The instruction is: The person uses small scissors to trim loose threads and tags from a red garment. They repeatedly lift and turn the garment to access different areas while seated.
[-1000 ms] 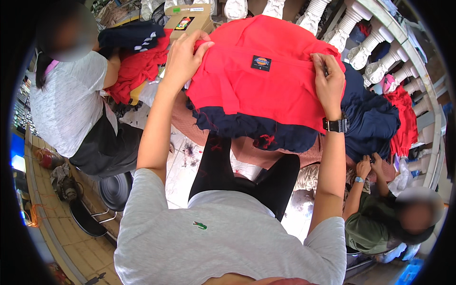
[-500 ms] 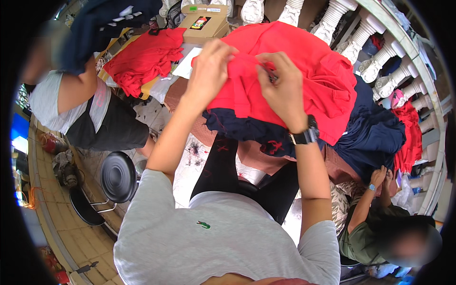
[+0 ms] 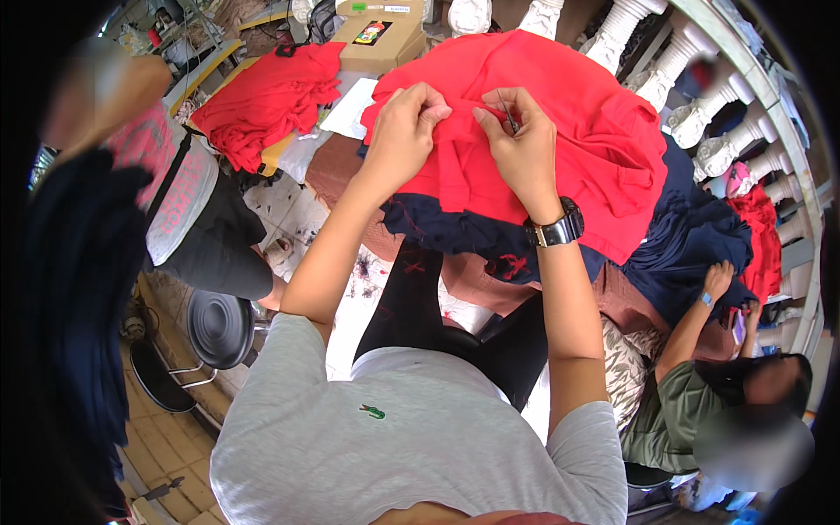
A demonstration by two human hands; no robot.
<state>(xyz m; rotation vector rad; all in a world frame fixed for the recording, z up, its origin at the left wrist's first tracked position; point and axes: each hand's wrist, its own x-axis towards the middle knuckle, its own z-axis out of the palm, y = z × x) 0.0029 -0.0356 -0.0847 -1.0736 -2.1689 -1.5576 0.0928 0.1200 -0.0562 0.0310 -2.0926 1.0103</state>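
Both hands have come together at the top of the red garment (image 3: 560, 131), where a second ago they were spread wide, one at each side, holding it stretched out. The left hand (image 3: 404, 131) now pinches a small fold of the red cloth between thumb and fingers, and the right hand (image 3: 523, 144), a watch (image 3: 555, 229) on its wrist, is closed on the same fold just beside it, with what looks like a thin dark tool between its fingertips, too small to tell for sure. This reads as a shift from spreading the piece to close work on one spot. The garment lies draped over a navy garment (image 3: 490, 236) in front of the person, and the view has also swung, so a seated co-worker (image 3: 700, 385) at lower right now shows more fully
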